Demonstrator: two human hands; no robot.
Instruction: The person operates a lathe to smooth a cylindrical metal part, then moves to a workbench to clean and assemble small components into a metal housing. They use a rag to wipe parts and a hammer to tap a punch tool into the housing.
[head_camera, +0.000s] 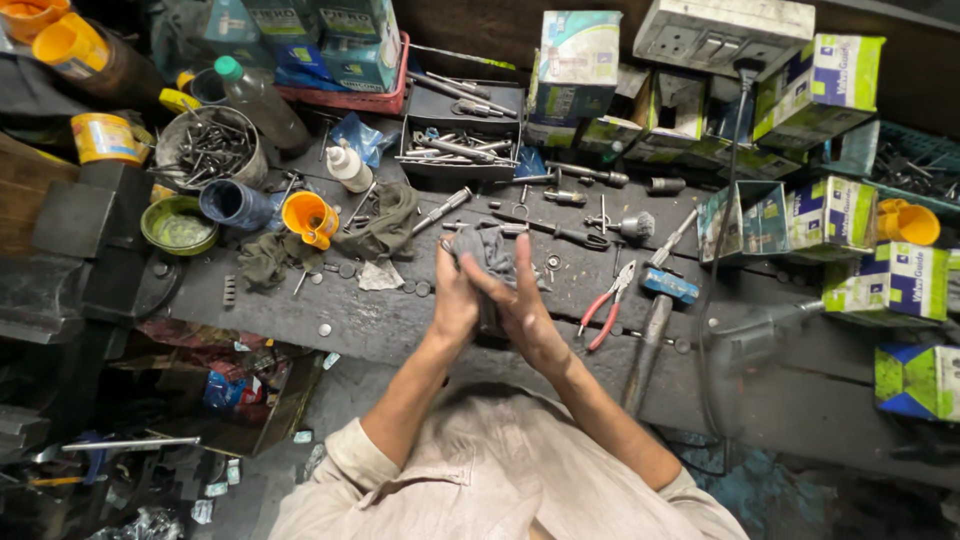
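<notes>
Both my hands pressed together on grey rag (487, 250), held just above dark workbench (300, 310). Left hand (455, 305) cups rag from below, right hand (522, 300) lies over it, fingers flat. Best keep palms rolling cloth, clear of red-handled pliers (605, 305) near right.

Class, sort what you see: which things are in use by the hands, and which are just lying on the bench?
In use: crumpled grey cloth, left hand, right hand.

Lying about: red-handled pliers, orange plastic funnel, white squeeze bottle, metal tin of bolts.
</notes>
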